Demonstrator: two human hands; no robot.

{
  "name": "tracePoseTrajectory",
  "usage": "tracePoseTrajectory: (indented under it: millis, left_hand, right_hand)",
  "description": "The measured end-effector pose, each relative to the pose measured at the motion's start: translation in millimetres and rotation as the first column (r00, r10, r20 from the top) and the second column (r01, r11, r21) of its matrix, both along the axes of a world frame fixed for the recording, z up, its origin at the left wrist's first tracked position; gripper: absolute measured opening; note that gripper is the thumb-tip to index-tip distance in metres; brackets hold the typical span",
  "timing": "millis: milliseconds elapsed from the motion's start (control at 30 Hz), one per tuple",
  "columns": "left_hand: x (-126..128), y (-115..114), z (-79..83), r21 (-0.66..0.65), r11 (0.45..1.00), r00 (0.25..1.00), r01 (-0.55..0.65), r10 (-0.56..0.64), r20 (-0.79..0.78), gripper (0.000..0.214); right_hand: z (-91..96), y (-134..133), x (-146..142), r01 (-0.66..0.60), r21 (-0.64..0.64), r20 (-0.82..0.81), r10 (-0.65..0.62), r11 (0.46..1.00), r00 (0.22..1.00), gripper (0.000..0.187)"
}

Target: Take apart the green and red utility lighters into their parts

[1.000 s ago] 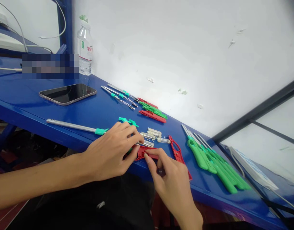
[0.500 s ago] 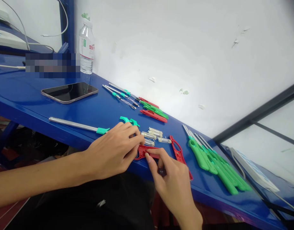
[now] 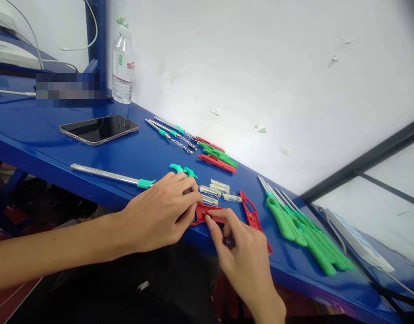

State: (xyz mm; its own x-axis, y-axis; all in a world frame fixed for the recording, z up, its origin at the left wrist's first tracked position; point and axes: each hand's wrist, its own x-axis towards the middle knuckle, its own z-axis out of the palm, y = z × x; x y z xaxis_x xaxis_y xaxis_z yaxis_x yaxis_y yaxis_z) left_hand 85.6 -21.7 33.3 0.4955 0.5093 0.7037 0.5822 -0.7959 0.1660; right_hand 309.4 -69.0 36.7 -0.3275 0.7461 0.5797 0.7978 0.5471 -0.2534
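A red lighter handle half lies hollow side up at the table's front edge. Closed fingers of my left hand hold its left end. My right hand pinches at the middle of the same half; whatever is between thumb and index finger is too small to make out. A dark rounded object shows in the palm of that hand. Just beyond the fingers are several clear fuel tanks and teal triggers. Another red handle half lies to the right, and a metal lighter tube to the left.
Several assembled green lighters lie on the right. Near the wall are wired metal tubes and red and green handle halves. A phone and water bottle stand farther left; a power strip is at far right.
Both hands keep nearly the same pose on the red handle half. The whole view has shifted slightly; nothing else has visibly moved.
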Motion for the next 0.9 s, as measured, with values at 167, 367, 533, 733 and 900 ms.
tracePoseTrajectory:
  millis: [167,367,533,733,900]
  left_hand:
    - [0.3,-1.2,-1.7,0.010,1.000,1.000,-0.006,0.006,-0.016,0.028]
    - [-0.9,-2.4,-1.8,0.052,0.999,0.997,-0.015,0.019,-0.073,0.030]
    - [-0.3,-1.8,-1.8,0.031,1.000,0.997,-0.007,0.010,-0.077,0.029]
    - [-0.2,-0.5,-2.5,0.085,0.996,0.997,-0.021,0.027,-0.068,0.031]
    - [0.2,-2.1,-2.5,0.096,0.995,0.997,-0.029,0.035,-0.062,0.031]
  right_hand:
    - [0.2,-0.9,-0.3,0.012,0.000,-0.006,-0.012,1.000,1.000,0.012]
    - [0.6,-1.2,-1.4,0.011,0.003,-0.006,-0.011,1.000,1.000,0.012]
    - [1.0,-1.4,-3.7,0.022,0.002,-0.010,-0.022,1.000,1.000,0.013]
    - [0.3,-1.6,-2.3,0.032,0.017,0.004,-0.032,0.999,0.999,0.017]
    - [-0.3,-0.4,1.0,0.015,-0.002,0.025,-0.015,1.000,1.000,0.016]
